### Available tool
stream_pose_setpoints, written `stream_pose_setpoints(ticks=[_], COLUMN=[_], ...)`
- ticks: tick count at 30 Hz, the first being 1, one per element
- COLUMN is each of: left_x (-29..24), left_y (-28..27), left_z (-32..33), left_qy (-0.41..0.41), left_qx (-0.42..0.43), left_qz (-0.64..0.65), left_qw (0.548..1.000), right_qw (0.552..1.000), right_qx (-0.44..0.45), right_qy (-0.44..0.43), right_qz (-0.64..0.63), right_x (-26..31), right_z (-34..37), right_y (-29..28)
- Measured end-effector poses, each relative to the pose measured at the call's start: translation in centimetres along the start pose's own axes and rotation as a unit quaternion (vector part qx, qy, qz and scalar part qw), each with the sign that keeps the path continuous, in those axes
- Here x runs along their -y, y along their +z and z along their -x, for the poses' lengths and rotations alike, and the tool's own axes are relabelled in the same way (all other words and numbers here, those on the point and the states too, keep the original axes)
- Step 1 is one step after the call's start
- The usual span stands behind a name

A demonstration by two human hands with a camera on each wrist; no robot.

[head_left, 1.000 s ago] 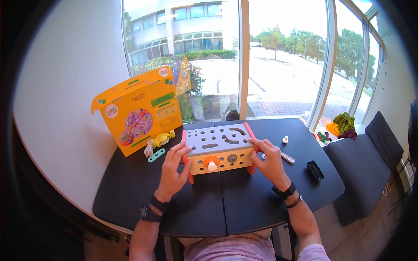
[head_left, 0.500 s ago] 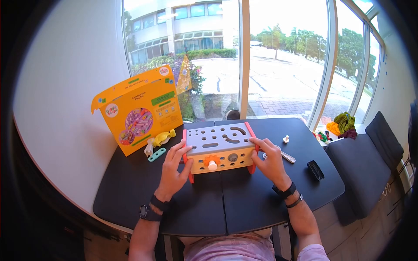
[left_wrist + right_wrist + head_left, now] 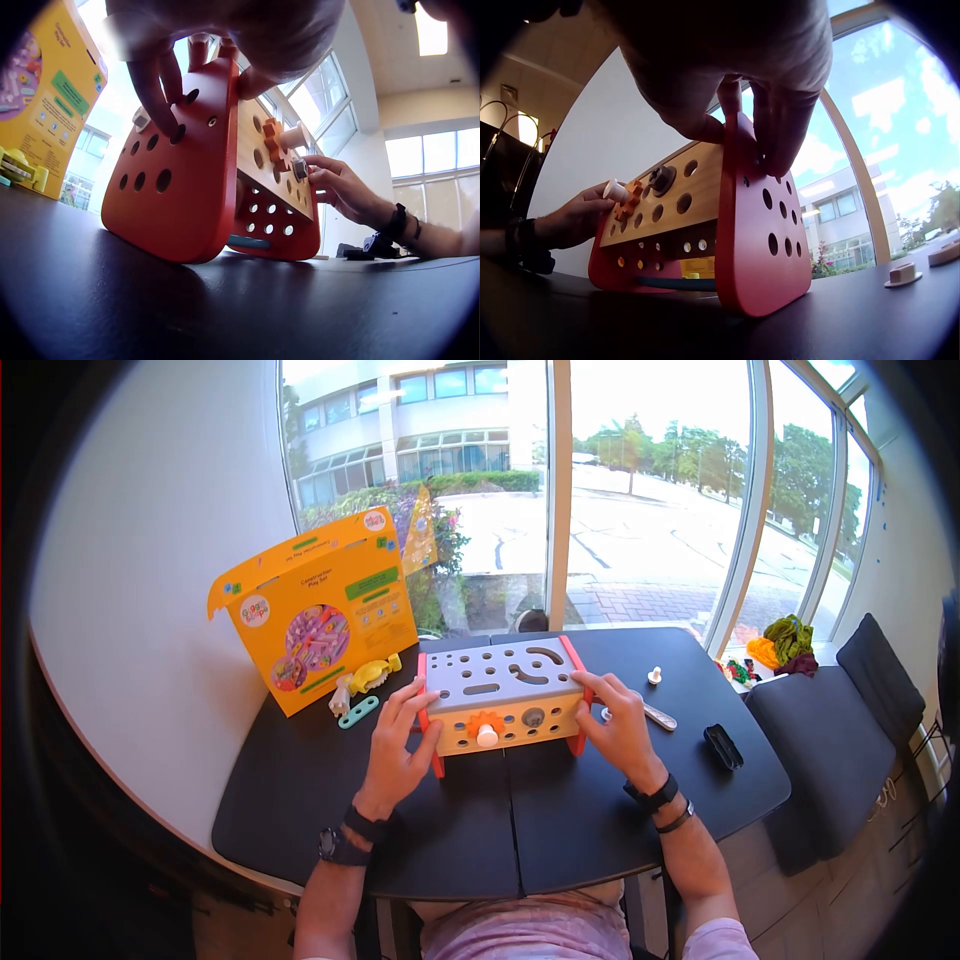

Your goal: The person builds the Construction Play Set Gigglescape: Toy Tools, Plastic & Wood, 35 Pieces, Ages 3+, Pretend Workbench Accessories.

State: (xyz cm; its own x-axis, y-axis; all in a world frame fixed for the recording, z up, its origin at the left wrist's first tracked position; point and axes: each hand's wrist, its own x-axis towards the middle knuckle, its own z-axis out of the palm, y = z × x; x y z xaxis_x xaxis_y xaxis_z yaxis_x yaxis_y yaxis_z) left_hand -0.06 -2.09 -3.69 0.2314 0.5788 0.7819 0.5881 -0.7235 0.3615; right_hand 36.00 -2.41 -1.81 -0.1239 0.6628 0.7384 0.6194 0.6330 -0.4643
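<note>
Red side panels (image 3: 180, 214) close both ends of the toy stand (image 3: 500, 701), which sits upright on the black counter (image 3: 440, 840), straddling its seam (image 3: 514, 820). The person's left grip (image 3: 397, 745) clasps the toy stand's left end, thumb toward the front, fingers over the outer face; one fingertip is at or in a hole, how deep cannot be told. The right grip (image 3: 622, 722) grasps the right end likewise. On the toy stand's front are an orange gear (image 3: 476, 719) with a white-headed peg (image 3: 487, 736) at its middle and, right of them, a grey bolt (image 3: 533, 717). A teal strip (image 3: 359, 712) lies left of the toy stand; a loose peg (image 3: 655, 676) and a black case (image 3: 722, 747) lie to its right.

If one grip pulls harder than the other, the toy stand could twist or snag on the seam. The white-headed peg juts well out, so a brushing thumb or sharp tilt might work the orange gear loose. A lodged fingertip could catch during any lift. Swinging the toy stand rightward risks knocking the loose peg away.
</note>
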Motion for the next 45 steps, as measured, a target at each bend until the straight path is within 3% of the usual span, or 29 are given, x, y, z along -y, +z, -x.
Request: stream_pose_setpoints(ticks=[21, 45], left_x=[-0.9, 0.0], left_y=[-0.1, -0.4], left_z=[0.0, -0.1], left_qy=[-0.046, -0.007], left_qx=[0.013, 0.017], left_qz=[0.068, 0.017], left_qw=[0.997, 1.000], right_qw=[1.000, 1.000], right_qx=[-0.004, -0.016], right_qy=[0.000, -0.010], right_qz=[0.004, 0.008], right_x=[-0.1, -0.1], right_z=[0.3, 0.3], right_y=[0.0, 0.1])
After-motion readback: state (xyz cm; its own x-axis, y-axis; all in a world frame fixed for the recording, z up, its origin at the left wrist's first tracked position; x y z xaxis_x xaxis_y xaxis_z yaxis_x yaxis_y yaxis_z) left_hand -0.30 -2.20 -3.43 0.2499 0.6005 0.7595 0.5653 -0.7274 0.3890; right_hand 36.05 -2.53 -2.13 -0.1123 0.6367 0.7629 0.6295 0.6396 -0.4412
